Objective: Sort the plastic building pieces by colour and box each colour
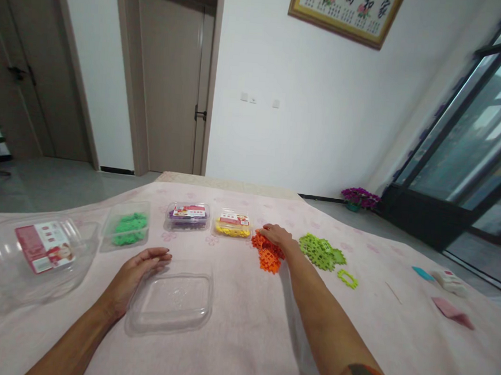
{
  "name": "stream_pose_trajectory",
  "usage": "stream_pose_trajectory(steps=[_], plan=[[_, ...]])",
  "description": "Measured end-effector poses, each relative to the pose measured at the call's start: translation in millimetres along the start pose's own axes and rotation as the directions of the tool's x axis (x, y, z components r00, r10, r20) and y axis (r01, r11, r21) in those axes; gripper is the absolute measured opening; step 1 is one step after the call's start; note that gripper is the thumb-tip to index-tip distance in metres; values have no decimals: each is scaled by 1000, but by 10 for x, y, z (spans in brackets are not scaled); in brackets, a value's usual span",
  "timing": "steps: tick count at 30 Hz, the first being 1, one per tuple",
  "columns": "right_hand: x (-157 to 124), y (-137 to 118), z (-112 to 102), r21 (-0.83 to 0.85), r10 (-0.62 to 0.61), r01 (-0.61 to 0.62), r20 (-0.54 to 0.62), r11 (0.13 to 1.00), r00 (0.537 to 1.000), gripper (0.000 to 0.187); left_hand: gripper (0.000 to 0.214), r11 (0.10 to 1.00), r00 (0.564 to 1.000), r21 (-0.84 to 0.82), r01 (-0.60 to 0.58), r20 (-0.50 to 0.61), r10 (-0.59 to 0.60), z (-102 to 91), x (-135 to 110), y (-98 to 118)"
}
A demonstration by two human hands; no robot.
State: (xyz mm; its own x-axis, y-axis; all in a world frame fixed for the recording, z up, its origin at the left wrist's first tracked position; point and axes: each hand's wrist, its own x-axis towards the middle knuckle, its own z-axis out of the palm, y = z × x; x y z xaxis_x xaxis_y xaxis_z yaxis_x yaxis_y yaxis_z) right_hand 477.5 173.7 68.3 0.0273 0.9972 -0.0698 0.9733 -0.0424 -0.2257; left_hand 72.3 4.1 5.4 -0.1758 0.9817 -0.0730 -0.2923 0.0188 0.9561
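My left hand point(142, 268) lies at the back left corner of a clear plastic box point(176, 300), fingers stretched out and touching its rim. Nothing shows inside that box. Farther off, my right hand point(278, 236) reaches over a pile of orange toothed plastic pieces point(269, 260), its fingers bent down onto them. The fingertips are partly hidden, and how many pieces they grip cannot be made out. Right of that arm lies a pile of light green toothed pieces point(321, 252), with one loose light green ring-shaped piece point(347, 279) in front.
Labelled clear boxes hold purple pieces point(187, 216) and yellow pieces point(232, 224). An uncovered box with green pieces point(130, 228) stands to their left. A large labelled clear container point(45, 258) is at far left. A pink cloth point(453, 312) and a white packet point(449, 281) lie right.
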Motion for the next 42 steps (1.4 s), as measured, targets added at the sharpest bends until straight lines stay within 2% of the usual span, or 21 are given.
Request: stream_pose_trajectory(steps=[4,9,11,13,16,18,20,23,27,30,32,37,42], plan=[[-269,-34,5,-2,-51,51,8,999,999,52,39,1000,1000,1,-2,-31,2,9,5,-19],[-800,-236,138,19,-161,161,-1,987,987,40,39,1000,998,-11,-27,-49,26,85,-26,-26],[-967,-317,211,87,-234,235,-27,968,972,34,39,999,998,-4,-38,-52,38,116,-40,-18],[-1055,-352,261,223,-296,302,-62,927,953,32,40,999,998,9,-44,-43,45,136,-51,-5],[-1060,-308,267,416,-291,343,-184,842,939,37,45,997,998,56,-58,4,58,153,-69,21],[-1034,-255,237,422,-232,324,-256,847,938,38,46,989,996,126,-73,56,67,170,-88,40],[-1032,-233,204,366,-209,299,-266,881,941,38,44,977,992,198,-78,111,57,191,-110,53],[-1089,-311,188,289,-241,295,-208,911,948,37,37,969,985,240,-65,174,23,215,-131,56],[-1201,-551,241,139,-236,250,-112,958,965,39,33,975,984,221,-31,176,-8,200,-124,37],[-1246,-692,292,-27,-226,225,-104,974,969,36,34,978,985,207,-11,168,-25,168,-106,21],[-1252,-732,317,-72,-240,233,-113,970,964,31,35,979,984,202,-14,174,-22,149,-94,15],[-1236,-719,350,57,-269,281,-160,958,950,31,38,980,982,198,-21,190,-18,137,-79,11],[-1292,-787,241,247,-201,309,-381,919,903,16,37,977,982,204,-53,189,13,176,-96,30]])
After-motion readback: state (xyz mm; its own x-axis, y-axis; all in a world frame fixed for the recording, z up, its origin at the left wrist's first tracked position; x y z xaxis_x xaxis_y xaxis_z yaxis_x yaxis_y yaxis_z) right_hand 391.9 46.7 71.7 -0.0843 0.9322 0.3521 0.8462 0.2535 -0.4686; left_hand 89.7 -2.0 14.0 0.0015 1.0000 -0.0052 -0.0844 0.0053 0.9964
